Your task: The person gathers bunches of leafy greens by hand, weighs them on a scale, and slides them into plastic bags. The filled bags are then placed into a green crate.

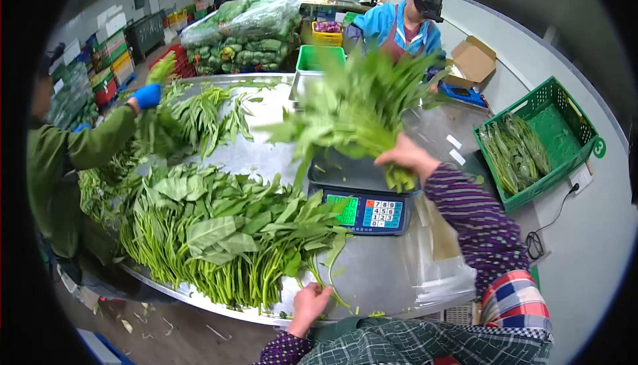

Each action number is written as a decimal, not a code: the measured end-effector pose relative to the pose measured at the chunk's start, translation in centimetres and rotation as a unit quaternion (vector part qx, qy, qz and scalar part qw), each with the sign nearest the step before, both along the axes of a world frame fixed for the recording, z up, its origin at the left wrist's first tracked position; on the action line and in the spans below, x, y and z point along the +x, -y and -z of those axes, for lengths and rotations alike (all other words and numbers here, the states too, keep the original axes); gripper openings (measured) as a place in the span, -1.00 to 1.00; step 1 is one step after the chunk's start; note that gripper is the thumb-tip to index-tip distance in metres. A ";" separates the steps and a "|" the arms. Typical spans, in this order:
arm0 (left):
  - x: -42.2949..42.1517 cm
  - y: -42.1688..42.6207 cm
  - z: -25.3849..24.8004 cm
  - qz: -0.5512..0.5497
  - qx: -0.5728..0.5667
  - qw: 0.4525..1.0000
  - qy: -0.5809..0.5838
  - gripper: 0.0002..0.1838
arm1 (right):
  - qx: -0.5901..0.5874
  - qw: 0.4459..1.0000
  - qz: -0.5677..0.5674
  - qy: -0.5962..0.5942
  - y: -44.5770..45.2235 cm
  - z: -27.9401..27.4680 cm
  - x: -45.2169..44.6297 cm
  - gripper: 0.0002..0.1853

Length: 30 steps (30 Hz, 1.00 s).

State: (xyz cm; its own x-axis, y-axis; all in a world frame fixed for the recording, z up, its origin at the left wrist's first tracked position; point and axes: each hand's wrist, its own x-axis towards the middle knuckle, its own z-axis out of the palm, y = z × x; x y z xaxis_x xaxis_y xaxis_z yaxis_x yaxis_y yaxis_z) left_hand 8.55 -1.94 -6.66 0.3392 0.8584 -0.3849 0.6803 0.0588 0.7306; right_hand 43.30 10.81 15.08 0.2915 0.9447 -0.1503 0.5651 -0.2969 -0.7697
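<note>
My right hand [411, 159] is closed around the stems of a bunch of water spinach [359, 109], slightly blurred, held up over the digital scale [372, 211]. The scale's green display is lit, and the bunch covers part of its platform. Low at the table's front edge, my left hand [311, 306] has thumb and fingers pinched on a loose water spinach stem [330, 265]. Just left of that hand lies a big heap of water spinach [219, 232], stems pointing toward me.
Clear plastic bags [442, 275] lie right of the scale. A green crate [531, 139] at right holds bagged greens. Leftward, a co-worker's blue-gloved hand [147, 96] lifts greens. Another person [405, 29] works across the metal table [266, 146], near an open cardboard box [473, 59].
</note>
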 end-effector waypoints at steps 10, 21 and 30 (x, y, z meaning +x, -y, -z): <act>2.1 -0.2 4.5 0.052 0.198 0.966 -0.160 -0.47 | 0.210 0.968 0.123 0.058 6.6 7.3 2.5 -0.06; 2.3 1.0 -7.1 -0.065 -0.319 0.829 0.455 -0.92 | -0.039 0.980 -0.081 -0.179 20.6 15.2 -9.2 -0.49; 4.8 -13.2 -1.3 -0.131 -0.048 0.943 0.302 -0.75 | 0.001 0.980 -0.189 -0.054 16.3 13.8 -11.3 -0.52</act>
